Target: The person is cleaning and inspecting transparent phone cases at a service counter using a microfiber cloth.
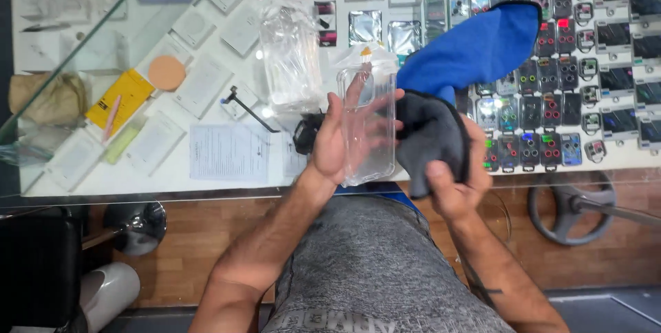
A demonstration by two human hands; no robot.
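One clear phone case (370, 126) stands upright over the near edge of the glass desk (82, 50), held in the left hand (342, 137); the palm lies flat against the case's left side and the fingers spread across its face, so the grip is open-handed, pressing rather than clenched. Just to the right, touching the case's edge, a dark grey cloth (432, 137) is bunched in the right hand (451, 185), whose fingers are closed around the lower part of it. Behind that cloth a blue cloth (482, 47) rises and drapes over the display. A crumpled clear plastic bag (290, 57) lies on the desk just left of the case, with a small black object (305, 133) below it beside the left wrist. Under the glass, rows of phone cases with coloured camera rings (544, 99) fill the right side, and white boxes (206, 81), a yellow packet (124, 95) and a round peach-coloured disc (166, 73) lie to the left. A printed sheet of paper (229, 152) lies near the left forearm
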